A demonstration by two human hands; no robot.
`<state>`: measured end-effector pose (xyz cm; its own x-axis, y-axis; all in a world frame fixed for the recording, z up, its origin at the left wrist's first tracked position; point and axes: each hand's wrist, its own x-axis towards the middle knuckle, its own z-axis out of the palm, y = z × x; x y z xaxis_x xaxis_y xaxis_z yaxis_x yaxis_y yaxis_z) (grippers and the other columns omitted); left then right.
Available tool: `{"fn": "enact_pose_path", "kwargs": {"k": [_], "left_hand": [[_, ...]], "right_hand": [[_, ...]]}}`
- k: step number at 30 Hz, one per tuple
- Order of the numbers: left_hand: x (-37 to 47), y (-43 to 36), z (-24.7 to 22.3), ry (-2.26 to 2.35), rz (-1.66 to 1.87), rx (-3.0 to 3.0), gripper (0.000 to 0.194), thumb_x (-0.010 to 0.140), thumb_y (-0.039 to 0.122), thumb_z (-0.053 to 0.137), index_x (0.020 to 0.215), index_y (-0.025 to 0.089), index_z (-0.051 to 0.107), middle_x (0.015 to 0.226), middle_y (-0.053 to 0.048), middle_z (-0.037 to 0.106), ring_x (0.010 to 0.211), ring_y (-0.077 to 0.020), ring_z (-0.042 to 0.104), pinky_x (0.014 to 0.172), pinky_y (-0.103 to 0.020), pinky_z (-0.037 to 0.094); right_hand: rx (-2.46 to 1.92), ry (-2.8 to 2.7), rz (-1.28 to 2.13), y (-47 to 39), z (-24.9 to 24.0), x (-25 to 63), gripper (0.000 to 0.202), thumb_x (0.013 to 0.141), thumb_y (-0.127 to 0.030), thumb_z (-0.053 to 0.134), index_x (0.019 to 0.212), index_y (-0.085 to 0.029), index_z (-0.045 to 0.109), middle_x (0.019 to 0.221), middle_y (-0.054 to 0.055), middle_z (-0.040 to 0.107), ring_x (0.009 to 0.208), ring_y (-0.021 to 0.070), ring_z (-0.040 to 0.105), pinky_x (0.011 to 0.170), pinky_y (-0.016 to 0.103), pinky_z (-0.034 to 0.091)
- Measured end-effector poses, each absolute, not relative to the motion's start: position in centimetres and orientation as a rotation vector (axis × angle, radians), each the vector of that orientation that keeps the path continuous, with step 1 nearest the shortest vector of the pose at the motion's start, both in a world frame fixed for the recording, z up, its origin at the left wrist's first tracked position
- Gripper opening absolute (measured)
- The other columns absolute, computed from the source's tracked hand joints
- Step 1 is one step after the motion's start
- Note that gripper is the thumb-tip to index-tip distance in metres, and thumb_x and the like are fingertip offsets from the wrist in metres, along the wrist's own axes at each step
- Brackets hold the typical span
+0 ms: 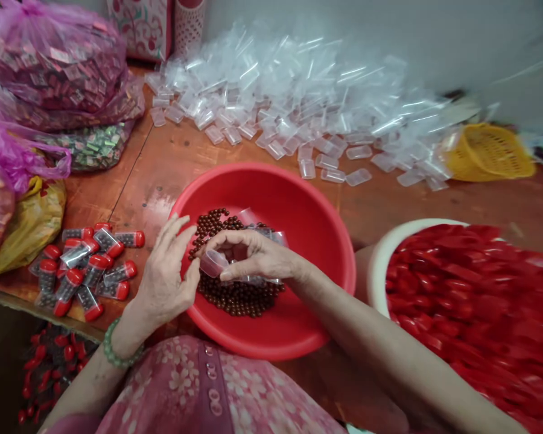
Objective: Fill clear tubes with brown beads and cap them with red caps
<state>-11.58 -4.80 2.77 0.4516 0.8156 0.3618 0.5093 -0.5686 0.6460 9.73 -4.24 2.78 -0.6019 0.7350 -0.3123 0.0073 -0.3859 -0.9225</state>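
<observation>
A red plastic basin [298, 199] sits in front of me and holds a heap of small dark brown beads [235, 295]. My right hand [257, 256] reaches over the basin and pinches a small clear plastic vial [213, 263] between thumb and fingers. My left hand [165, 277] hovers at the basin's left rim with fingers spread, its thumb close to the vial. A green bead bracelet [114, 352] circles my left wrist.
Filled vials with red caps [84, 265] lie at the left. A large heap of empty clear vials [298, 102] covers the back. A white bowl of red caps [470, 289] stands right. Pink bags [49, 66] and a yellow basket [489, 150] are at the edges.
</observation>
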Motion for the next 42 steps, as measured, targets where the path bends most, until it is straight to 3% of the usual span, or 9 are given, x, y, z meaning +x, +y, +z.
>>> {"fn": "enact_pose_path", "kwargs": {"k": [5, 9, 13, 21, 23, 29, 37, 42], "left_hand": [[-11.3, -4.7, 3.8, 1.028, 0.852, 2.277, 0.043, 0.086, 0.018, 0.058, 0.129, 0.015, 0.052, 0.140, -0.018, 0.053, 0.134, -0.0297, 0.048, 0.109, -0.052, 0.046], [-11.4, -3.7, 2.2, 1.153, 0.998, 2.289, 0.035, 0.087, 0.013, 0.053, 0.122, 0.014, 0.057, 0.131, -0.016, 0.060, 0.128, -0.0267, 0.054, 0.109, -0.052, 0.045], [-11.6, -3.3, 0.4, 1.175, 1.025, 2.268, 0.033, 0.087, 0.006, 0.047, 0.114, 0.016, 0.062, 0.128, -0.012, 0.063, 0.135, -0.0262, 0.048, 0.111, -0.056, 0.043], [-11.6, -3.4, -0.1, 1.113, 1.085, 2.193, 0.030, 0.087, 0.003, 0.045, 0.106, 0.015, 0.065, 0.122, -0.011, 0.067, 0.134, -0.0257, 0.049, 0.110, -0.056, 0.043], [-11.5, -3.4, -0.2, 1.106, 1.098, 2.183, 0.030, 0.087, 0.003, 0.045, 0.106, 0.015, 0.066, 0.120, -0.010, 0.068, 0.133, -0.0256, 0.050, 0.110, -0.056, 0.043], [-11.4, -3.4, -0.5, 1.090, 1.115, 2.177, 0.033, 0.086, 0.002, 0.045, 0.106, 0.017, 0.066, 0.120, -0.009, 0.068, 0.135, -0.0263, 0.047, 0.110, -0.059, 0.043], [-11.2, -3.4, -0.6, 1.071, 1.115, 2.135, 0.036, 0.085, -0.002, 0.042, 0.104, 0.016, 0.066, 0.116, -0.010, 0.068, 0.136, -0.0260, 0.046, 0.110, -0.057, 0.042], [-11.2, -3.3, -0.6, 1.059, 1.101, 2.130, 0.039, 0.081, -0.004, 0.041, 0.103, 0.017, 0.065, 0.117, -0.008, 0.067, 0.137, -0.0260, 0.044, 0.110, -0.058, 0.041]], "right_hand": [[-1.056, -1.183, 1.904, -4.3, 2.9, 9.9, 0.049, 0.068, -0.025, 0.079, 0.112, -0.021, 0.057, 0.097, 0.000, 0.066, 0.079, 0.0105, 0.064, 0.075, 0.028, 0.054], [-1.374, -1.073, 1.607, -2.1, 1.9, 9.9, 0.038, 0.068, -0.031, 0.078, 0.096, -0.019, 0.055, 0.078, -0.001, 0.067, 0.064, 0.0116, 0.065, 0.062, 0.026, 0.055], [-1.854, -1.037, 1.139, 1.1, -0.4, 10.5, 0.027, 0.077, -0.038, 0.069, 0.082, -0.021, 0.049, 0.063, 0.000, 0.065, 0.057, 0.0152, 0.065, 0.054, 0.025, 0.052], [-2.099, -1.131, 0.697, 2.1, -3.6, 12.9, 0.016, 0.075, -0.029, 0.066, 0.075, -0.020, 0.053, 0.087, 0.010, 0.071, 0.090, 0.0248, 0.066, 0.080, 0.037, 0.051], [-2.110, -1.149, 0.722, 1.9, -3.9, 12.9, 0.015, 0.077, -0.030, 0.065, 0.078, -0.019, 0.056, 0.087, 0.010, 0.071, 0.084, 0.0224, 0.066, 0.077, 0.035, 0.051], [-2.027, -1.128, 1.123, 1.5, -4.6, 10.0, 0.019, 0.084, -0.032, 0.063, 0.075, -0.018, 0.055, 0.060, -0.001, 0.063, 0.045, 0.0094, 0.056, 0.047, 0.021, 0.046], [-1.843, -1.058, 1.722, -1.6, -3.9, 6.2, 0.034, 0.071, -0.030, 0.082, 0.067, -0.018, 0.051, 0.046, -0.006, 0.058, 0.040, 0.0081, 0.058, 0.041, 0.015, 0.047], [-1.784, -0.940, 2.051, -3.4, -3.6, 7.1, 0.038, 0.067, -0.026, 0.085, 0.063, -0.017, 0.049, 0.045, -0.003, 0.061, 0.041, 0.0097, 0.061, 0.042, 0.015, 0.051]]}}
